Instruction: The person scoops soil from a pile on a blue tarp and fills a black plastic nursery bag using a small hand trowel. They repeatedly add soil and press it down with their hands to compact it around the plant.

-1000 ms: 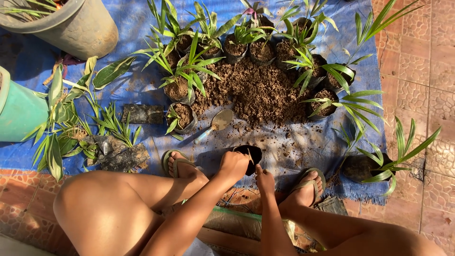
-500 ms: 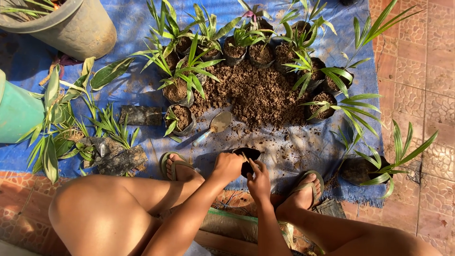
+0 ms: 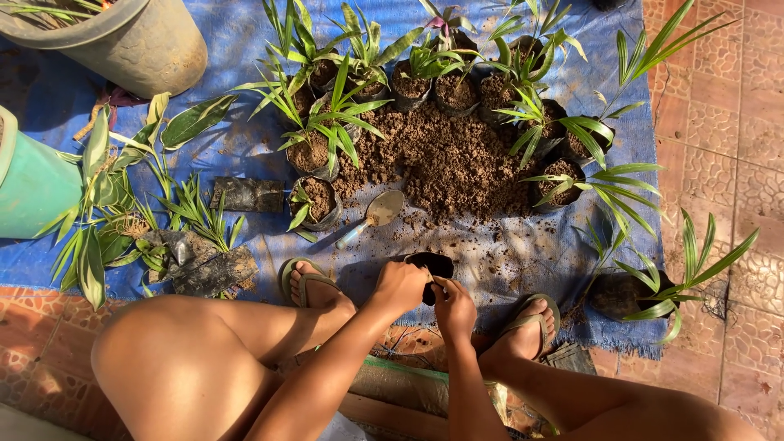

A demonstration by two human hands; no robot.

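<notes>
Black planting bag (image 3: 433, 268), only one, sits between the two hands, above the blue tarp (image 3: 245, 49). Left hand (image 3: 400, 286) pinches its left edge; right hand (image 3: 454, 309) pinches its lower right edge, fingers closed. One metal trowel (image 3: 374, 217) lies just beside one soil heap (image 3: 457, 163). Two sandals are on the tarp.

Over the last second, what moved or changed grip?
Little changed. Both hands have stayed on the small black grow bag between the feet: the left hand grips its left edge, the right hand has crept slightly up to its right edge, working the opening. Nothing was let go. The trowel, the soil heap, the potted seedlings and the blue tarp lie as before.
</notes>
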